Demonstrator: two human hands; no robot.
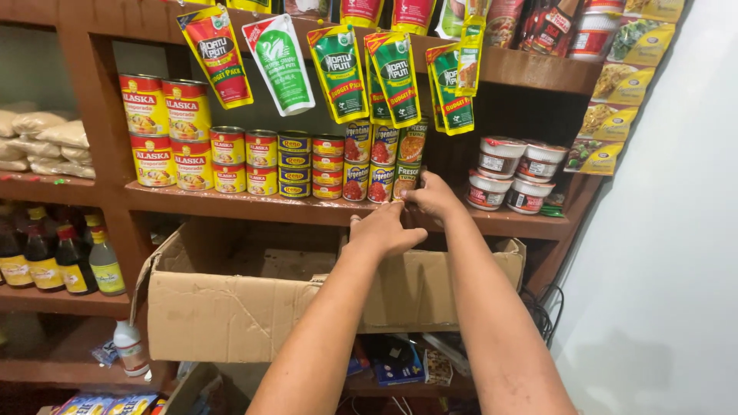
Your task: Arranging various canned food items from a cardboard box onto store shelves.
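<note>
Both arms are stretched out toward the wooden shelf (pixel 254 206) full of canned stuff. The right hand (pixel 433 197) is up at the right end of the can row, fingers curled around the bottom green can (pixel 405 181), which sits on the shelf just right of the red and blue corned-beef style cans (pixel 367 182). Looks like a pinch-type grip on the can's lower right side, though the fingertips are partly hidden behind it. The left hand (pixel 385 229) is a bit lower and nearer, just in front of the shelf edge, knuckles up and fingers bent downward; can't really tell if it's gripping anything or only resting on the lip of the shelf. The two hands are close together but not touching. Further left on the same shelf are short flat stacked tins (pixel 295 164), then small red and yellow milk cans (pixel 244 160), then the big ones (pixel 165 131) stacked two high. To the right of the hands are some little plastic tubs with lids (pixel 512 174). Green and red sauce pouches (pixel 338 73) hang from the shelf above, right over the cans. Underneath the arms there's an open cardboard box (pixel 231 315), and bottles (pixel 54 257) stand on a lower shelf at far left.
</note>
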